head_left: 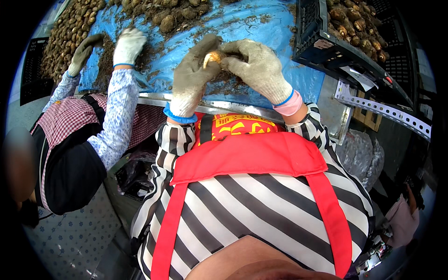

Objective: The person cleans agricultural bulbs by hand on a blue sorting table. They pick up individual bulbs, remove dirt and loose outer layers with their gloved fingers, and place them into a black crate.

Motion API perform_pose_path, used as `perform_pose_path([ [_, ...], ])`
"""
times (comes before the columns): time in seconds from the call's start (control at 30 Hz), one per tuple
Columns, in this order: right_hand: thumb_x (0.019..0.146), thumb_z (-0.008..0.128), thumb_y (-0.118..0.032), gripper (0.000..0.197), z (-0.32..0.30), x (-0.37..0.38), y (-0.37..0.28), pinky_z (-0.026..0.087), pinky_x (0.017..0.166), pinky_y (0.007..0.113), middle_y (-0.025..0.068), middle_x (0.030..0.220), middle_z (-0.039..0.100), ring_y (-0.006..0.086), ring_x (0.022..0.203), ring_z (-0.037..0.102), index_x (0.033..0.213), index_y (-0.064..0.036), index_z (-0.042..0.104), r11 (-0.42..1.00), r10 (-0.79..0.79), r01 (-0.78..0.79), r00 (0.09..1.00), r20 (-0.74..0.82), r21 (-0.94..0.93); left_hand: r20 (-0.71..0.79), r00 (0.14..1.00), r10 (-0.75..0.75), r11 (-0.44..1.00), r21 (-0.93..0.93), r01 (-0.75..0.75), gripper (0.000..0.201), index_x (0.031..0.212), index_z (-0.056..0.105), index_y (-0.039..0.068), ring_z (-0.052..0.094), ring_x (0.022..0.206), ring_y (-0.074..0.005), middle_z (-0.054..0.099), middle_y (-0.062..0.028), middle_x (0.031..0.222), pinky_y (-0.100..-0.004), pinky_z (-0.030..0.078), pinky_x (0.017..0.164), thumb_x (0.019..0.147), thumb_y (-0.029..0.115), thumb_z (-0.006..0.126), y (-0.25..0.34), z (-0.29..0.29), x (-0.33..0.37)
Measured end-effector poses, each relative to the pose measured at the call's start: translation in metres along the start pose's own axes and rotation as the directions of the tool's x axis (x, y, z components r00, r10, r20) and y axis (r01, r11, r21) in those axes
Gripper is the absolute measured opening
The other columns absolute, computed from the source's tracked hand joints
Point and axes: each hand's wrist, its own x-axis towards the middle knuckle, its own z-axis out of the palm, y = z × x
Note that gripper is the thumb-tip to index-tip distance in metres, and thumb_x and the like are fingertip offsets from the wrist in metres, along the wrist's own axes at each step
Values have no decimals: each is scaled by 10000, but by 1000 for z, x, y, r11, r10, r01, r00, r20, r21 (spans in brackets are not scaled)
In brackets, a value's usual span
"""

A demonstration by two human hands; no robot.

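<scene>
In front of me, above the table's near edge, both my hands close around what looks like a small taro (213, 57). It is orange-brown, with a pale curved tip that points down. My left hand (195, 70), in a soiled grey-white knit glove, curls round its left side. From the right, my right hand (257, 65), gloved alike, presses thumb and fingers against it; part of the taro is hidden behind them. Beneath lies a blue sheet (224, 28) strewn with dirt and root hairs. Beyond my hands is a heap of brown taros (172, 14).
At the right stands a black plastic crate (310, 46) of taros above a perforated metal rail (382, 109). To my left a co-worker's gloved hands (128, 46) work over dirt, beside a larger taro pile (67, 37). A metal edge (224, 106) borders the table near me.
</scene>
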Motion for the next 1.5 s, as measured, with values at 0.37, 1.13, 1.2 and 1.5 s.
perform_pose_path([
  [0.37,922,609,-291,303,-5,15,27,538,878,430,159,1066,719,331,992,694,1120,-97,730,983,179,-178,984,4,-44,-20,990,138,956,264,-128,691,1485,441,2,535,1345,-298,547,-191,1445,-398,485,1089,928,283,738,5,-3,-2],
  [1.13,904,577,-220,288,7,16,6,564,811,463,181,982,722,375,918,695,1115,-85,720,966,121,-71,973,197,-248,76,981,180,727,661,-185,446,1399,560,21,667,1130,-318,655,-208,1267,-361,541,958,960,81,606,-11,-4,0],
  [1.2,900,578,-206,296,8,17,5,563,820,459,182,997,722,374,929,694,1132,-79,711,951,164,-92,960,226,-296,127,963,237,660,706,-256,428,1386,571,20,667,1128,-318,656,-215,1259,-361,541,958,961,63,593,-9,-5,2],
  [1.5,896,600,-237,263,5,22,25,552,823,445,181,981,722,366,921,693,1060,-80,733,989,148,-149,978,146,-8,50,991,-122,991,61,119,502,1457,455,-27,662,1149,-254,597,-218,1324,-335,564,942,981,89,565,5,-1,6],
])
